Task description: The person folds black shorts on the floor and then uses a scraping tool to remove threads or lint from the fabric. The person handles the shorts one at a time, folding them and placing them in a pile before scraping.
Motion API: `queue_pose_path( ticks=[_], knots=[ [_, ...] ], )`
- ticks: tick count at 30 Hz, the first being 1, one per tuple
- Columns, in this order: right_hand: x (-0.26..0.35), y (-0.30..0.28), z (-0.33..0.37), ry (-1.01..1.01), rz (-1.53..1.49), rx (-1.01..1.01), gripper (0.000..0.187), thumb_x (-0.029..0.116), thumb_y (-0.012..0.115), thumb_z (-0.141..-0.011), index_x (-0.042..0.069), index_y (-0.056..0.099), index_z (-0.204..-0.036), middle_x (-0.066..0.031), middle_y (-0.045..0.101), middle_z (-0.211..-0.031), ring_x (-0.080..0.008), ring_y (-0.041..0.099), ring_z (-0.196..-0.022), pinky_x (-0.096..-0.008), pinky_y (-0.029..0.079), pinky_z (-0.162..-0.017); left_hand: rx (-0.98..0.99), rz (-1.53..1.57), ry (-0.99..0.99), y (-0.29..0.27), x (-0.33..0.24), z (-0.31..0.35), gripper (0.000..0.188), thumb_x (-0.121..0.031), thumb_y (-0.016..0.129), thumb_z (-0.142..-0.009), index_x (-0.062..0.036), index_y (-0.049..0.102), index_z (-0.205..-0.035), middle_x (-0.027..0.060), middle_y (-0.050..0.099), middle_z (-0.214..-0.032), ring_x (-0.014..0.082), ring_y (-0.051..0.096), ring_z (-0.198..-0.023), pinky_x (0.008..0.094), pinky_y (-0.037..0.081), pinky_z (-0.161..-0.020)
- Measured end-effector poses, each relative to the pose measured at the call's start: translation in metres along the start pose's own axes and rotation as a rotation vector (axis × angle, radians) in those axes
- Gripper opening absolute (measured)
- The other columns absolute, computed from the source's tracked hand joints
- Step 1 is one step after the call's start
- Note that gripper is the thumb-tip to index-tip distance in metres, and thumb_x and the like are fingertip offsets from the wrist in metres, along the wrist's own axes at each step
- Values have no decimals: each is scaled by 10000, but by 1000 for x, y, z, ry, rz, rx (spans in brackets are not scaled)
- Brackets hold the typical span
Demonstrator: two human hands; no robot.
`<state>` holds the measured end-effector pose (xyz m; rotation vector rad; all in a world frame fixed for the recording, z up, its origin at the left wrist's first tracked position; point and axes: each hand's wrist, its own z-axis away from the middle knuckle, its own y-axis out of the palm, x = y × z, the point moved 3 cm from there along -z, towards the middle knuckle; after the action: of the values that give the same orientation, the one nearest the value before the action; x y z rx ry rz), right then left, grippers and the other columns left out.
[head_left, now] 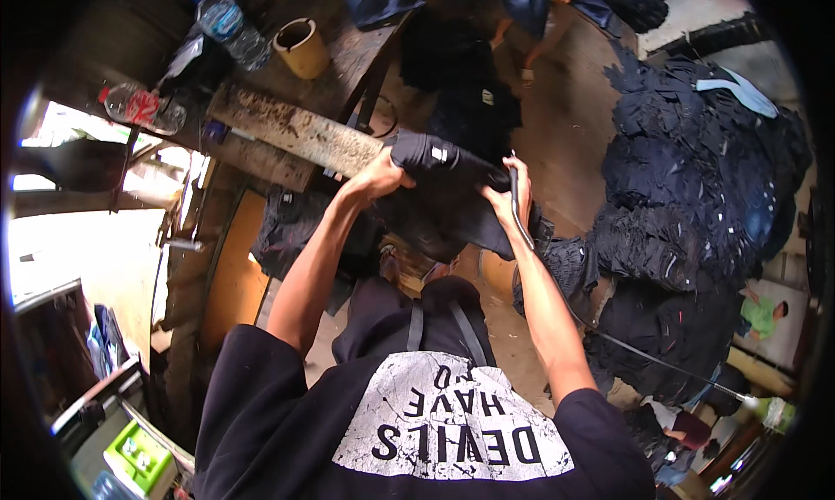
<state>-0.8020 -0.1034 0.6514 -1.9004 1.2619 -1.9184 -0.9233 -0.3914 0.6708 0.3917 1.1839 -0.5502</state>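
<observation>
A black garment (444, 191), seemingly trousers or shorts with a small white label, is stretched between my two hands. One end of it lies over the tip of a worn wooden plank (304, 135). My left hand (381, 176) grips it at the waistband side, beside the plank's end. My right hand (504, 200) is closed on the garment's other edge. Along the outside of this hand and wrist runs a thin dark curved tube (519, 213); whether the fingers grip it too is unclear. Fabric hides some of the fingertips.
A large heap of dark garments (687, 170) stands to the right; more dark cloth (300, 235) lies below the plank. Two bottles (230, 26) and a yellow cup (302, 48) sit on the bench at upper left. A thin hose (652, 356) crosses lower right. Other people are nearby.
</observation>
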Motion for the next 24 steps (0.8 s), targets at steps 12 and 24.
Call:
queue_pose_path(
  ticks=[12, 24],
  knots=[
    [-13, 32, -20, -81, -556, -15, 178, 99, 807, -997, 28, 746, -1148, -153, 806, -1104, -248, 777, -1052, -370, 588, -980, -308, -1020, 494, 57, 20, 41, 809, -352, 841, -924, -207, 497, -1642, 112, 389, -1755, 368, 290, -1649, 580, 185, -1335],
    [4, 19, -29, -554, -323, 429, 322, 16, 840, -890, -39, 792, -1203, -210, 828, -1118, -308, 816, -1096, -367, 640, -978, -177, -1017, 533, 44, 3, -18, 717, -646, 943, -672, -257, 762, -1246, 56, 412, -1733, 381, 206, -1670, 650, 135, -1349]
  ],
)
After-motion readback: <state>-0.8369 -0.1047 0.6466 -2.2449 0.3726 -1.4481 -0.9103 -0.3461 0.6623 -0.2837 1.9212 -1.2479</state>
